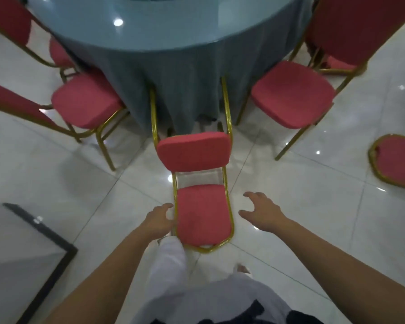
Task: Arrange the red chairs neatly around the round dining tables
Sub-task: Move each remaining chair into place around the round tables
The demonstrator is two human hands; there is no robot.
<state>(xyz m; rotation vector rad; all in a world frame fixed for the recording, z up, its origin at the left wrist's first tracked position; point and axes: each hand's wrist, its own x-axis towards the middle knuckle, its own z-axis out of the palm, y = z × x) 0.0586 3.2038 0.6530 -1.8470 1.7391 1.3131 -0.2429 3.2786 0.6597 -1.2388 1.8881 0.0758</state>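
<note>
The fingers [167, 206] of the left hand [157, 220] are curled against the left gold rail of the middle chair [202, 216], touching it at the backrest. Through the blur I cannot tell whether they truly clasp the rail. The right hand [261, 212] is spread, its fingers apart and bent, just beside the right rail with bare floor [290, 195] between. The chair looks tipped, with its red backrest nearest the person, the seat pad beyond, and the gold legs running up to the hem of the blue-grey cloth [185, 94] over the round worktop [173, 24]. A left chair [84, 101] and a right chair [290, 94] flank it, seats toward the worktop. A further red backrest [400, 160] shows at the right edge, and a dark-framed panel [45, 242] lies at the lower left.
</note>
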